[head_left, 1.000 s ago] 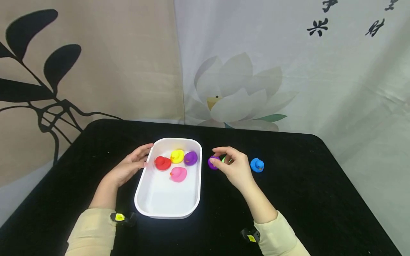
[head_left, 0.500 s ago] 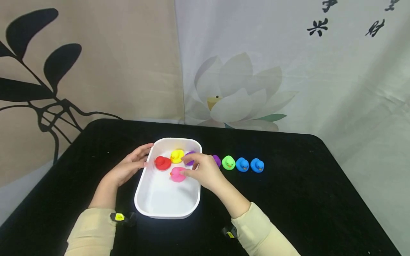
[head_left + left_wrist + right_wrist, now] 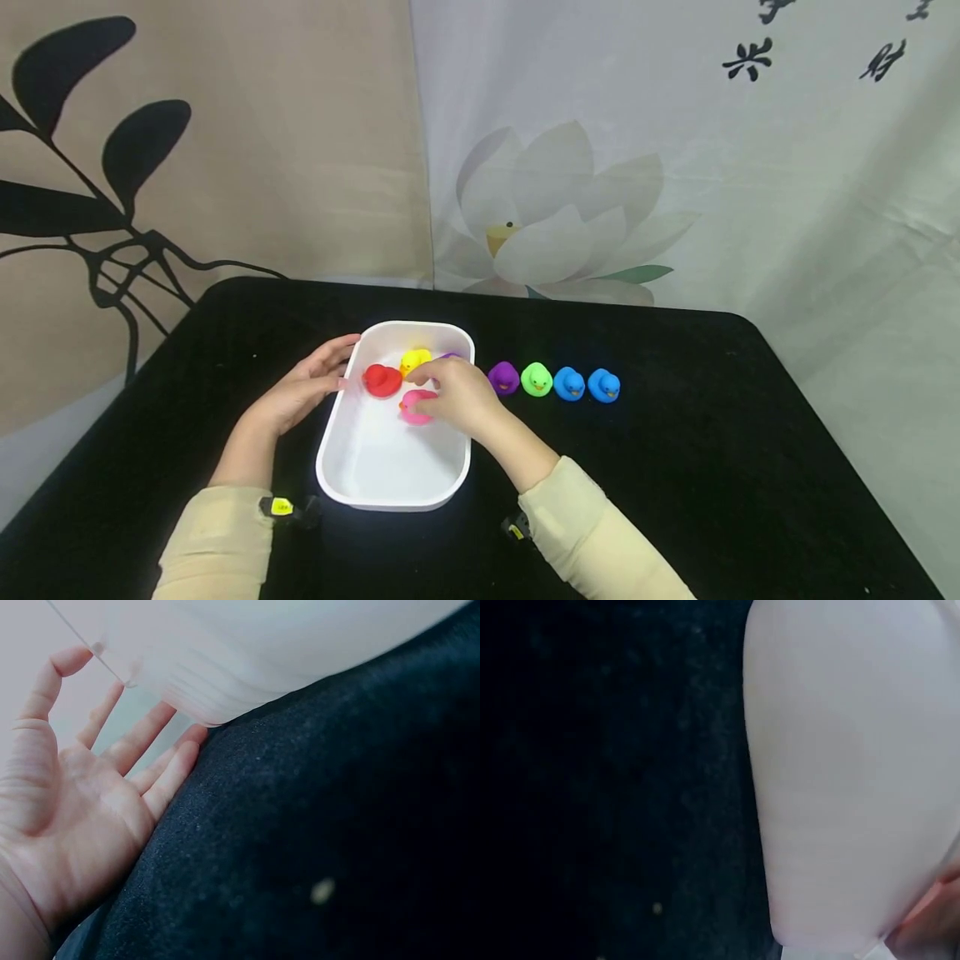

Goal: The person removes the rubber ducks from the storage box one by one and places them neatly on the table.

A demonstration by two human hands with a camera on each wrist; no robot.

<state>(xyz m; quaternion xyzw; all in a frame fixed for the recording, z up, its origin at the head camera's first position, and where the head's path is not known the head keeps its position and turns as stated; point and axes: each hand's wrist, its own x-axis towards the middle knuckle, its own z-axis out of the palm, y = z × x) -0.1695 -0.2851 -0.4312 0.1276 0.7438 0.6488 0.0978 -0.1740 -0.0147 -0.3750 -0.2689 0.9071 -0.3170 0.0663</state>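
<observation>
My left hand rests against the left side of a white tray, thumb at the rim and fingers fairly straight along its outer wall, as the left wrist view shows. Over the tray's right side reaches my right hand, thumb and forefinger apart around a pink rubber duck, which stays on the tray floor. Beside it in the tray lie a red duck and a yellow duck. A purple duck there is mostly hidden behind the right hand. Only part of that hand shows in the right wrist view.
Right of the tray, a row on the black tabletop holds a purple duck, a green duck and two blue ducks. A printed cloth backdrop hangs behind the table.
My right hand let go of a purple duck at the row's left end, then moved left over the tray to the pink duck. The left hand stayed on the tray.
</observation>
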